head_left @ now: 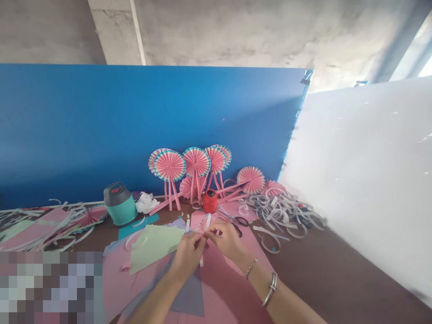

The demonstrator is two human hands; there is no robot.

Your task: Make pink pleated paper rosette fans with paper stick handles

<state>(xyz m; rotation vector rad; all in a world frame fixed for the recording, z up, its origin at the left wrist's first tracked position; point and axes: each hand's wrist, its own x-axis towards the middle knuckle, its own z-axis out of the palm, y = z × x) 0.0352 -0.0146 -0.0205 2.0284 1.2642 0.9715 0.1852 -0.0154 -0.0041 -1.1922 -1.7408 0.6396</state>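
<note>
My left hand [189, 253] and my right hand [228, 240] meet over pink paper at the middle of the table, fingertips pinched close together. Between them is a small folded pink-and-white paper piece [204, 223], pleated at its upper part, with a white strip sticking up. My fingers hide much of it. Black-handled scissors [240, 221] lie just beyond my right hand. A red spool of thread [210, 201] stands behind both hands. Near my left hand lies a pale green paper sheet [157, 245] on top of other sheets.
Finished round pink paper fans [169, 165] lean against the blue panel [135, 117]. A teal container with a dark lid [120, 204] and crumpled white tissue [146, 203] stand left. Curled white paper strips [280, 211] pile up right, beside a white wall [367, 180].
</note>
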